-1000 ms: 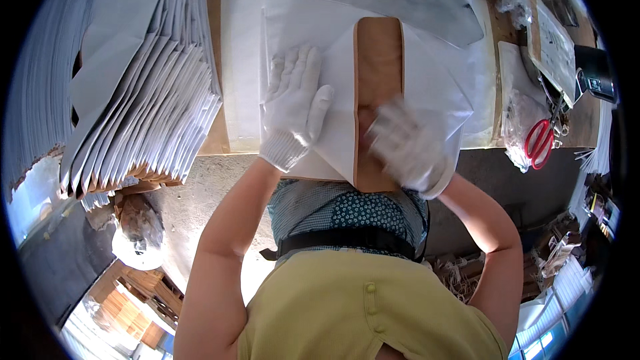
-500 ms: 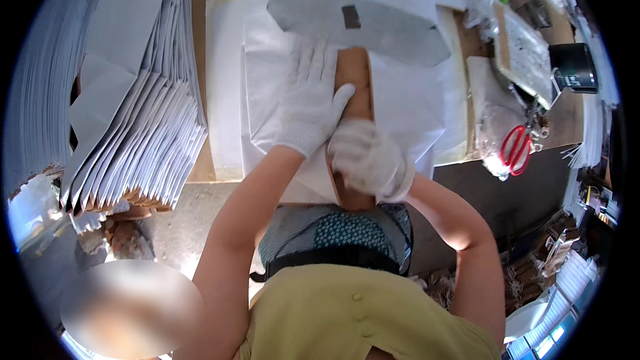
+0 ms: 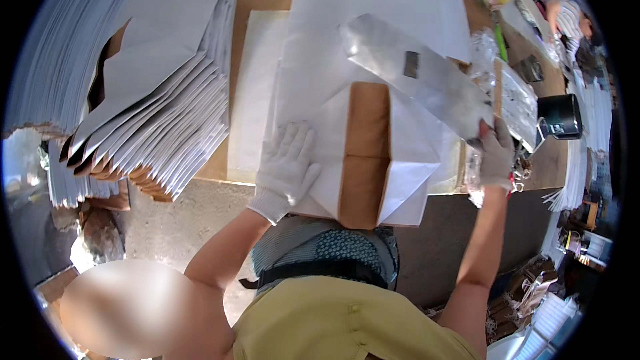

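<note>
A white paper bag (image 3: 313,87) lies on the table in front of me, its near end folded into pointed flaps around a brown strip (image 3: 365,153). My left hand (image 3: 287,170), in a white knitted glove, rests flat on the paper left of that strip, fingers apart. To the right, my gloved right hand (image 3: 495,160) grips the near right end of a long grey plate (image 3: 443,90) with angled ends and a dark square patch. The plate slants over the bag, beyond the brown strip; whether it touches the paper I cannot tell.
Stacks of folded white paper bags (image 3: 153,120) stand on the left. Along the right edge are a black cup (image 3: 560,117), a plastic-wrapped board (image 3: 519,103), a green tool (image 3: 500,42) and clear plastic wrapping. Another person (image 3: 567,13) is at the far right.
My right hand has moved from the brown strip to the right and taken hold of the grey plate, which now slants more steeply. My left hand has slid nearer to me, onto the left flap.
</note>
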`<act>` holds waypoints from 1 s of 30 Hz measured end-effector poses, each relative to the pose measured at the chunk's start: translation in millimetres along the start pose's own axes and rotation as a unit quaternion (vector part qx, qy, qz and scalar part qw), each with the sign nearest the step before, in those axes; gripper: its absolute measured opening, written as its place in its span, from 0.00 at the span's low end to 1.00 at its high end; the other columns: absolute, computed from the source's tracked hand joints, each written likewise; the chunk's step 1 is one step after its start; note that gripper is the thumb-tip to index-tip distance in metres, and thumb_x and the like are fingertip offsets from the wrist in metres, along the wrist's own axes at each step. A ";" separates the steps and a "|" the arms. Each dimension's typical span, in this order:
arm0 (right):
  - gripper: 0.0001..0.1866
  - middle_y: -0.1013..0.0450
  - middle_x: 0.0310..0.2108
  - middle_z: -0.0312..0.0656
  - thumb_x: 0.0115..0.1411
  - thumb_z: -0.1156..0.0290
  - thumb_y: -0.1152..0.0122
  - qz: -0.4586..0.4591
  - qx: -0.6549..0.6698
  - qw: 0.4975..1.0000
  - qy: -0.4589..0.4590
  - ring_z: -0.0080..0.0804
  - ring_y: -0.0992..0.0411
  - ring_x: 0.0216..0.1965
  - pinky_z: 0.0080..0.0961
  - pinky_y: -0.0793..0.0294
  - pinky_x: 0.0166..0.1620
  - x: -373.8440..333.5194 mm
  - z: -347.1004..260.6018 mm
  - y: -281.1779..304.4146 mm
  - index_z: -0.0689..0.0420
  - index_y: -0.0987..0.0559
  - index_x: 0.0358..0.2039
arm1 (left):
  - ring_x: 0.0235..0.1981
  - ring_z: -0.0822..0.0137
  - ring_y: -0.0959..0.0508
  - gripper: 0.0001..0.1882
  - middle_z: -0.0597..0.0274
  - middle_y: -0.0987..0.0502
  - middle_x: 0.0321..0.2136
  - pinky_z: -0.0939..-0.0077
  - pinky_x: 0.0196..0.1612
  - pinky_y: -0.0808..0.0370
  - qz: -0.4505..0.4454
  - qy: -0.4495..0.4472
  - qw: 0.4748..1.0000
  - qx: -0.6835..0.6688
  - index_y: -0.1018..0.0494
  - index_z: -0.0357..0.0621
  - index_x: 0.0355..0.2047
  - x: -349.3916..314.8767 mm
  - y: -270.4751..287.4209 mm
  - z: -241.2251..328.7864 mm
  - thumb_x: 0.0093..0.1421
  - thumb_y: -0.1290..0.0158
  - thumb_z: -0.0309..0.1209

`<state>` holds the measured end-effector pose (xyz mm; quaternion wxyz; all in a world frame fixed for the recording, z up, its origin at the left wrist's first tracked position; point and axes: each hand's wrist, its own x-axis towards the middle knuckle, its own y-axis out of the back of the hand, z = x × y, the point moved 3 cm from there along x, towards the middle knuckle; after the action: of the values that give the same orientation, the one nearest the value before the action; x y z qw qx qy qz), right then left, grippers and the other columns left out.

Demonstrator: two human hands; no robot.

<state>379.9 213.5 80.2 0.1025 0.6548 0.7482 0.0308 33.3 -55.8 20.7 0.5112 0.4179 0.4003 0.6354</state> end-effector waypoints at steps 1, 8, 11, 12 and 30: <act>0.20 0.22 0.46 0.36 0.71 0.73 0.40 -0.049 -0.002 0.999 -0.001 0.22 0.23 0.45 0.23 0.21 0.44 -11.2 -8.1 6.8 0.64 0.24 0.61 | 0.72 0.39 0.37 0.35 0.41 0.33 0.69 0.48 0.76 0.43 0.005 0.007 1.000 -0.001 0.35 0.34 0.69 -6.0 2.8 -0.3 0.67 0.47 0.42; 0.21 0.21 0.44 0.35 0.63 0.82 0.34 -0.083 -0.197 0.971 -0.105 0.21 0.25 0.42 0.20 0.26 0.46 -54.5 42.3 5.8 0.65 0.21 0.57 | 0.58 0.44 0.23 0.25 0.47 0.25 0.58 0.52 0.63 0.25 -0.049 0.117 0.976 -0.175 0.24 0.43 0.58 -2.8 28.6 -13.5 0.60 0.37 0.32; 0.21 0.22 0.43 0.35 0.59 0.80 0.31 -0.157 -0.345 0.925 -0.016 0.23 0.27 0.40 0.22 0.27 0.45 -51.4 30.1 -26.4 0.62 0.20 0.55 | 0.48 0.50 0.18 0.18 0.51 0.23 0.53 0.58 0.53 0.19 -0.071 0.076 0.980 -0.170 0.18 0.46 0.45 -6.5 21.5 -41.6 0.54 0.30 0.32; 0.21 0.22 0.43 0.36 0.58 0.79 0.29 -0.162 -0.394 0.905 0.003 0.24 0.27 0.40 0.23 0.27 0.44 -47.6 29.3 -31.9 0.62 0.19 0.54 | 0.41 0.57 0.16 0.16 0.55 0.20 0.48 0.64 0.46 0.18 0.016 -0.039 0.989 -0.144 0.16 0.46 0.39 -2.7 26.6 -48.1 0.49 0.26 0.32; 0.18 0.22 0.32 0.45 0.56 0.70 0.29 -0.299 -0.580 0.754 0.075 0.43 0.23 0.40 0.41 0.23 0.46 0.4 30.5 -89.0 0.54 0.20 0.47 | 0.42 0.55 0.22 0.19 0.59 0.25 0.36 0.62 0.43 0.26 -0.096 -0.247 0.963 0.048 0.24 0.45 0.36 16.6 9.1 28.4 0.46 0.36 0.39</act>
<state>299.2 198.7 34.3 0.4102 0.2081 0.7500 0.4753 55.1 -38.6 40.6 0.6322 0.5456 0.3294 0.4405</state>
